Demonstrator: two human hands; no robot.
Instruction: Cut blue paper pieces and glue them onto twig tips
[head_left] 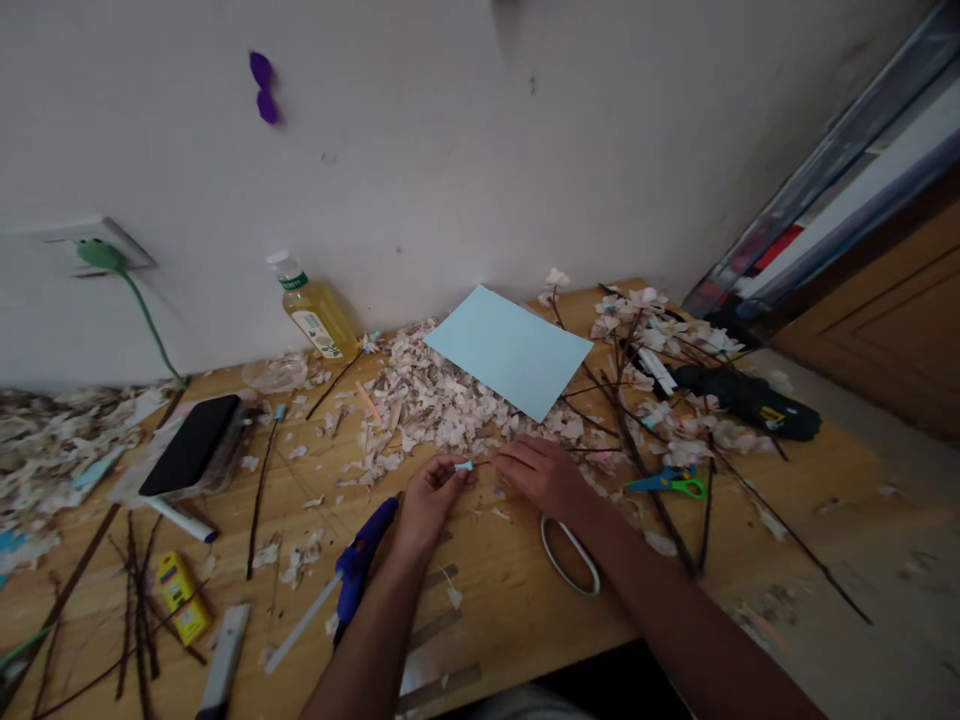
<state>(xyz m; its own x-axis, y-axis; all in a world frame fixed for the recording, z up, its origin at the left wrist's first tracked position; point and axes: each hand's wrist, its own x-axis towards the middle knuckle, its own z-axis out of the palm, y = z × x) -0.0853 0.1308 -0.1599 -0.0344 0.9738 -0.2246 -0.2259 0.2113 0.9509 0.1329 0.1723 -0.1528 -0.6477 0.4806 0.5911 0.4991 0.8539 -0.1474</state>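
My left hand [433,498] is closed, its fingertips pinching a small light-blue paper piece [465,466] at the end of a thin dark twig [596,450]. The twig runs to the right, passing under my right hand [546,482], whose fingers are closed around it. Just beyond both hands lies a heap of pale dried petals [420,400], with a light-blue paper sheet [510,350] on top. A white loop handle [570,560] shows beneath my right wrist. To the left of my left forearm rests a blue glue gun [364,560] with a glue stick in it.
At the right are blossom branches [637,330], blue-green scissors [671,483] and a dark green tool [757,400]. A bottle of yellow liquid [319,310] stands by the wall. Leftward lie a black phone [193,445], a yellow box [184,600], a utility knife [225,660] and several twigs [135,610].
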